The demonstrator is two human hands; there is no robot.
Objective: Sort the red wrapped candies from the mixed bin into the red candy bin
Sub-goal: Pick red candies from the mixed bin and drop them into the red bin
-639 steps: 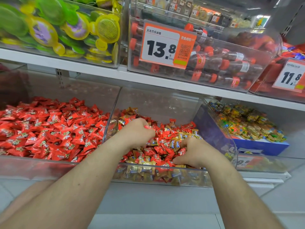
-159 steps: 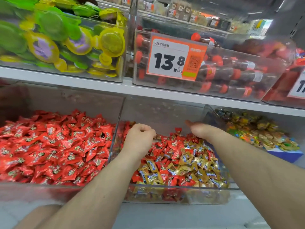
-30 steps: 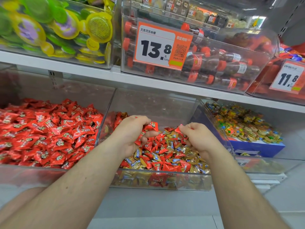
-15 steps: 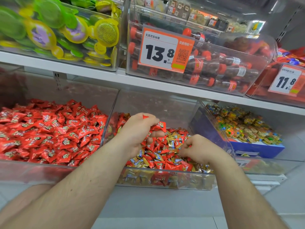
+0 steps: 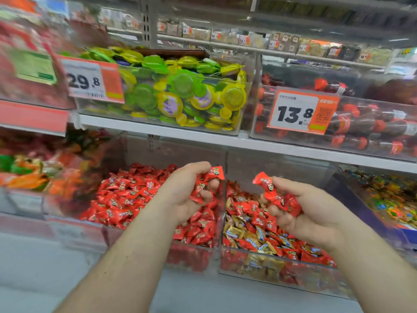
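My left hand (image 5: 184, 195) grips a bunch of red wrapped candies (image 5: 206, 181) and hovers over the right end of the red candy bin (image 5: 135, 229), which is heaped with red wrappers. My right hand (image 5: 309, 211) holds another bunch of red candies (image 5: 276, 195), palm turned up, above the mixed bin (image 5: 282, 274). The mixed bin holds red and gold wrapped candies together. A clear wall (image 5: 222, 213) divides the two bins.
A white shelf (image 5: 248, 141) runs just above the bins, carrying a bin of green and yellow jelly cups (image 5: 180, 102) and a bin of cola-bottle candies (image 5: 372, 127) with a 13.8 price tag (image 5: 300, 114). A bin of multicoloured candies (image 5: 388, 195) sits to the right.
Both hands have lifted out of the mixed bin with red candies. My left hand has swung left over the red candy bin, and my view has turned left and up.
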